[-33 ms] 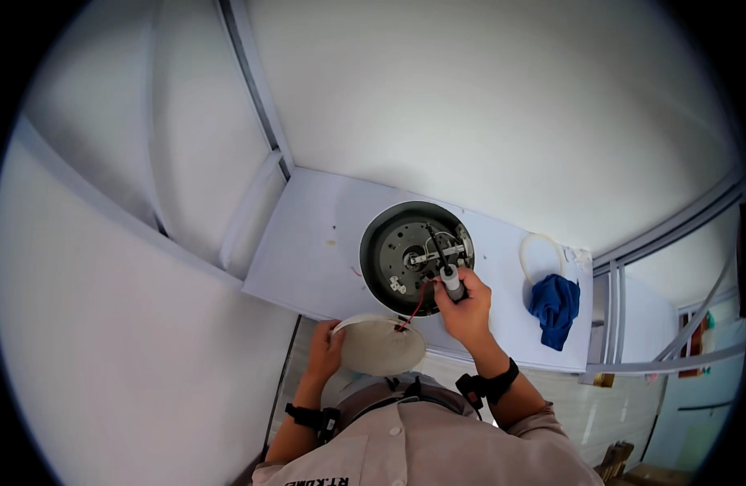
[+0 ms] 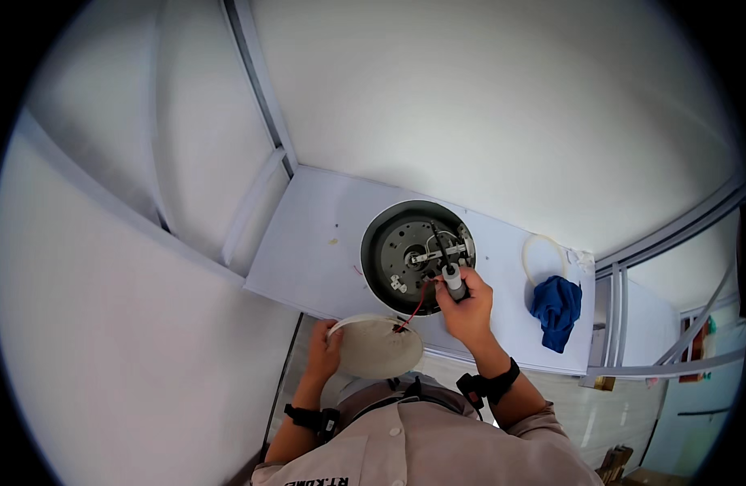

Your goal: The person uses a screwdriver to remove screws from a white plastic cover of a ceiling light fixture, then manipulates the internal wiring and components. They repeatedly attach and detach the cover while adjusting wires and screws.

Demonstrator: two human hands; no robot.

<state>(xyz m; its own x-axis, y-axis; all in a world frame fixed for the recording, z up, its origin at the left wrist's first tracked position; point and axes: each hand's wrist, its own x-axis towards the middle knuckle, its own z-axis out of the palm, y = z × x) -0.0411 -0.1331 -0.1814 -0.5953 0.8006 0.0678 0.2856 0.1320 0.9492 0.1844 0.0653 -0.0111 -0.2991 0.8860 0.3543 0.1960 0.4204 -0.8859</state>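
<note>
Near the middle of the frame sat the round, dark grey metal housing (image 2: 374,253), its open side toward us. Inside we saw a pale metal bracket (image 2: 442,254) and a small white connector (image 2: 398,283). Below it, at lower centre, hung the shallow, cream-coloured round cover (image 2: 377,352), joined to the housing by thin red wires (image 2: 420,306).

We judged the work to be partway along: the cover was off and the inside exposed, but the wires were not parted and the opening not covered. Whether any screws were loose, we could not tell.

The left hand (image 2: 324,347) had its fingers pinched on the cover's rim; the right hand (image 2: 468,312) had its fingers wrapped around a grey and black hand tool (image 2: 453,280), its thin dark shaft over the housing.

The pale, smooth desk (image 2: 300,243) bore a crumpled blue cloth (image 2: 556,312) and a cream loop (image 2: 543,236) at right. Beyond, we saw white walls (image 2: 486,105) and, at lower right, a light floor (image 2: 587,413).
</note>
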